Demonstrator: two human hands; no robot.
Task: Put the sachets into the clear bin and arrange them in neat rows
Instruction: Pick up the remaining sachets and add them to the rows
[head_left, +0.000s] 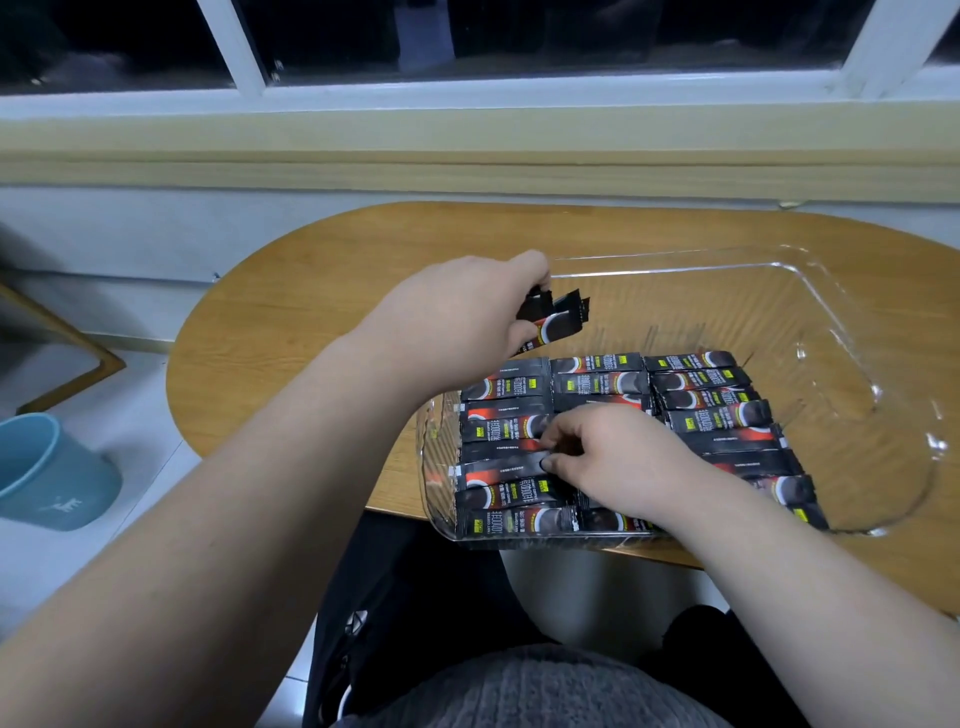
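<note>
Fingers of the left hand are curled tight round a small bunch of sachets. I see two or three black ends sticking out. The hand hides the rest, so I cannot count them. The bunch hangs in the air over the far left part of the clear bin and does not touch the packs below.

The right hand is harder for me to make out. It is down inside the bin, on top of the middle row. Its thumb and first finger are bent close together, and they seem to pinch the end of a middle sachet. The hand covers most of that row, so I cannot see how the packs under it lie.

The left row and the right row lie flat, pack beside pack, in the near half of the bin. Some packs show a cup picture and some show the plain back. The words on them are too small for me to read.

The bin sits on a wooden tabletop, and its near left corner pokes out past the tabletop edge. A blue tub stands on the floor to the left, cut off by the edge of my view.
</note>
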